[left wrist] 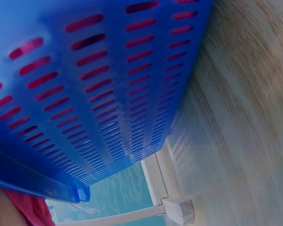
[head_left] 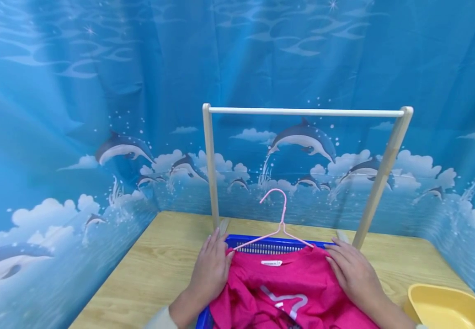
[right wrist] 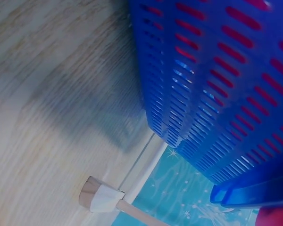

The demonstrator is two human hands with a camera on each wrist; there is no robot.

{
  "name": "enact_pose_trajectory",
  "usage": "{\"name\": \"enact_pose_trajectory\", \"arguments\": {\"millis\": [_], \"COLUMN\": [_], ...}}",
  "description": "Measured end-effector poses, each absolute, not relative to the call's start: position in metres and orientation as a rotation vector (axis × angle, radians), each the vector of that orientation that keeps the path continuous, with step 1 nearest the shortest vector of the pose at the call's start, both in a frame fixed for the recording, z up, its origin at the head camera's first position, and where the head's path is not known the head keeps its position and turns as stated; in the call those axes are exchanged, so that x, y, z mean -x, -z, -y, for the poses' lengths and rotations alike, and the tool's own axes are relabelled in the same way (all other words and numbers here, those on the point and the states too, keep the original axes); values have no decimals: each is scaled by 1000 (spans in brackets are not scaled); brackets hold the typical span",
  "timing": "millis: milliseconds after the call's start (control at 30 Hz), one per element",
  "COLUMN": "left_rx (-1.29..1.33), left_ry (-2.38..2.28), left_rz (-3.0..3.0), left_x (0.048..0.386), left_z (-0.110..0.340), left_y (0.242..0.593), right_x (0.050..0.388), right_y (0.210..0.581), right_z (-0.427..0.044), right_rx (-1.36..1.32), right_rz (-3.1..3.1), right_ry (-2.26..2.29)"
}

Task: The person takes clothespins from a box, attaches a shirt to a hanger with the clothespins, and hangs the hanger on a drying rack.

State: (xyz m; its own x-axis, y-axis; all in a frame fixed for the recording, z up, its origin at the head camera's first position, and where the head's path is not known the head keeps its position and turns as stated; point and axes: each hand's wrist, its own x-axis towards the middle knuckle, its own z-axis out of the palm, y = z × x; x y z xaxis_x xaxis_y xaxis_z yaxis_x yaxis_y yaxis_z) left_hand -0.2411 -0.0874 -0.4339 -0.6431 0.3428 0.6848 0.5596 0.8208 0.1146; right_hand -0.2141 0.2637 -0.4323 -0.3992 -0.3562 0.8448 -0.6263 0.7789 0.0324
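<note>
One magenta shirt on a pink hanger

Its cloth lies over and inside my blue basket, and both wrist views show pinkish red through the basket's slots. The hanger's arms run down into the neckline and disappear under the cloth near the two shoulders, while the hook stands up above the basket's far rim, its open end toward the left. A white label shows at the back of the neck.

My left hand is at the left shoulder, beside the basket's far left corner; my right hand rests on the right shoulder by the far right corner. Fingers on both look fairly straight, but cloth hides their undersides, so I cannot tell whether either pinches the fabric.

The basket sits on a wooden table. Toward the table's far edge, a rack stands behind the basket, its bar bare. Near the table's right edge is a yellow basin, and a dolphin-print curtain hangs beyond.
</note>
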Motion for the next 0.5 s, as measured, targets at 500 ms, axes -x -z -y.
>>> {"name": "enact_pose_trajectory", "arguments": {"millis": [500], "left_rx": [770], "left_ry": [474], "left_rz": [2319], "left_x": [242], "left_z": [96], "left_y": [432], "right_x": [213], "right_y": [433], "right_z": [-265], "right_rx": [-741], "right_rz": [1963], "right_ry": [-450]}}
